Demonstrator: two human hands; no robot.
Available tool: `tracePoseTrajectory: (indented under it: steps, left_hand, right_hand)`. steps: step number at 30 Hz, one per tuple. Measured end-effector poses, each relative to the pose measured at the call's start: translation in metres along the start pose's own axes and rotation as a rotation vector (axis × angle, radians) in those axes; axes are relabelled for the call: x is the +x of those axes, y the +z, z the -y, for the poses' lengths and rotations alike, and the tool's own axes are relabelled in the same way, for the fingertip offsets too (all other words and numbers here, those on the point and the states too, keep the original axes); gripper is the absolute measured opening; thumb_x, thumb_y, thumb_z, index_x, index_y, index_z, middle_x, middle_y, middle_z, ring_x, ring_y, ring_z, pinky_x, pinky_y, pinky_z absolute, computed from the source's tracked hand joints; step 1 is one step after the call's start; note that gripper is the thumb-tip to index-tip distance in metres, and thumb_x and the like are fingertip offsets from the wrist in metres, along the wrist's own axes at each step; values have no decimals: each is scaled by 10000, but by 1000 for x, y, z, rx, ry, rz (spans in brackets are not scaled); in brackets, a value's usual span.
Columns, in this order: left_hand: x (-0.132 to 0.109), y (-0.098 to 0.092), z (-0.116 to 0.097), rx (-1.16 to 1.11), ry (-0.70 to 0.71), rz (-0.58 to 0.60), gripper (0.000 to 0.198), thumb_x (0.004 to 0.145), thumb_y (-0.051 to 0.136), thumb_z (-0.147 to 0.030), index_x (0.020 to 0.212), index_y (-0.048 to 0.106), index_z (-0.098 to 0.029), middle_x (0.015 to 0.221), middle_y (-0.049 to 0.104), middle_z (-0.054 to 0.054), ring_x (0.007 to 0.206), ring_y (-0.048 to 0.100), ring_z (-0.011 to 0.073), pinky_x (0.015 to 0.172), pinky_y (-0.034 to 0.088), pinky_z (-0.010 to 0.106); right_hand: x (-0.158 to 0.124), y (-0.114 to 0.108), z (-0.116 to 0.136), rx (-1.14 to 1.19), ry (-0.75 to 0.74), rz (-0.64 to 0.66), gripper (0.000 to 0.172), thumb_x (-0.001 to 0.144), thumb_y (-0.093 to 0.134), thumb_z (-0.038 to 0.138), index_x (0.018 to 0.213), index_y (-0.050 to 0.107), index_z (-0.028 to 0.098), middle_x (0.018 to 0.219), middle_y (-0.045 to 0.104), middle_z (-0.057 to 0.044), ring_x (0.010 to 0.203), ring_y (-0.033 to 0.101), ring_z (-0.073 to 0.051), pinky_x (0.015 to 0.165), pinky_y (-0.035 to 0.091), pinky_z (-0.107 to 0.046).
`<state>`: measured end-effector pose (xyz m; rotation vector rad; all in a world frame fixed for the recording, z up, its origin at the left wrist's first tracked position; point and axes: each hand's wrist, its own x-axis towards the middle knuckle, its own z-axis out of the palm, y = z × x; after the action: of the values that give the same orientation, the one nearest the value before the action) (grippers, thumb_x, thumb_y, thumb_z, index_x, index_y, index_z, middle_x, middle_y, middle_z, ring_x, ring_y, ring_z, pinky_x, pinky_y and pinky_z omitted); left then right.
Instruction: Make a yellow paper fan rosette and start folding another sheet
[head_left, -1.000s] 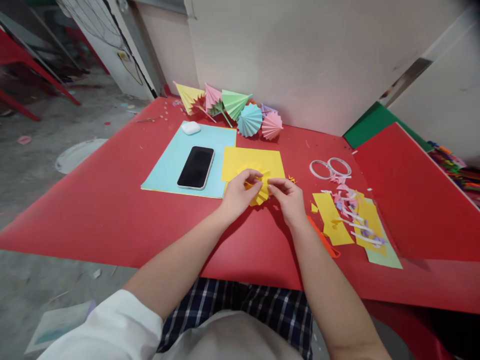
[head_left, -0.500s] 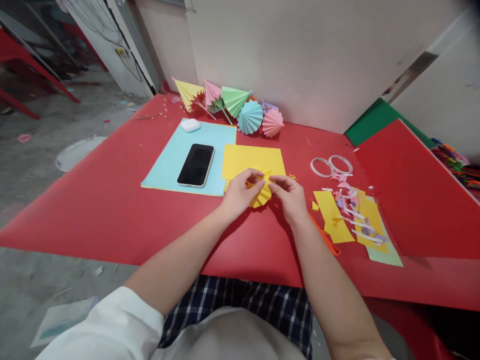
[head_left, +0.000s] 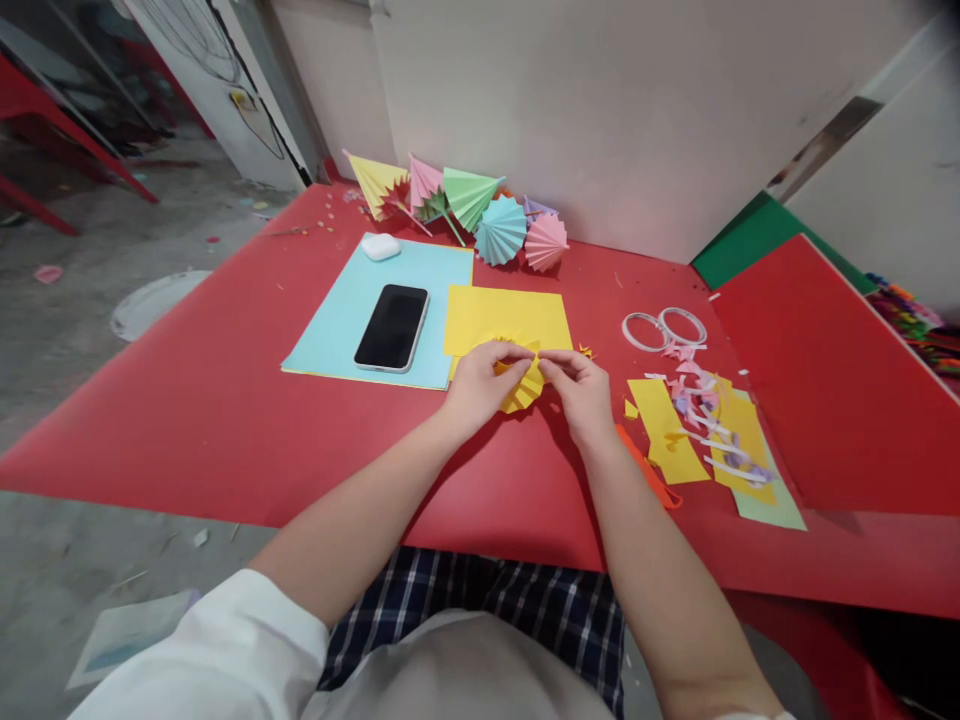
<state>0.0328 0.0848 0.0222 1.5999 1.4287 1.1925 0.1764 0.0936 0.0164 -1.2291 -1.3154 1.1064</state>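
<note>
My left hand [head_left: 480,381] and my right hand [head_left: 581,393] are close together over the red table [head_left: 210,410], both pinching a small pleated yellow paper fan [head_left: 523,385]. The fan's folded edge spreads out below my fingertips. Just behind it lies a flat yellow paper sheet [head_left: 504,316]. My fingers hide the top of the fan.
A black phone [head_left: 392,327] lies on a light blue sheet [head_left: 352,310] to the left, a white case [head_left: 380,246] behind it. Several finished paper fans [head_left: 480,215] lean by the wall. Tape rings [head_left: 664,328], paper scraps [head_left: 705,430] and orange scissors [head_left: 649,470] lie at right.
My hands stay on the yellow fan; the fingertips have drawn slightly closer together and the view has shifted a little.
</note>
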Motion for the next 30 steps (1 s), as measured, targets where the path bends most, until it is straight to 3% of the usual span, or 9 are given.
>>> tracePoseTrajectory:
  steps: [14,22,30]
  left_hand:
    - [0,-1,-2,45,18,-1,157,780,544,-244,868,673,-224,871,650,19,848,581,148,782,449,276]
    - [0,0,0,43,19,6,147,777,548,-257,850,671,-224,865,655,16,843,586,149,776,451,278]
    - [0,0,-1,-11,-60,18,145,757,577,-298,850,656,-220,908,673,17,863,599,158,770,461,283]
  right_hand:
    - [-1,1,1,40,7,41,232,679,663,338,881,678,225,893,691,-20,854,619,-175,800,474,-340]
    - [-1,0,2,-9,-3,1,206,681,654,348,842,688,224,869,697,-19,864,622,-186,821,470,-355]
    - [-2,1,1,-7,-26,-23,178,688,649,335,822,680,222,852,692,-15,853,620,-177,816,470,-344]
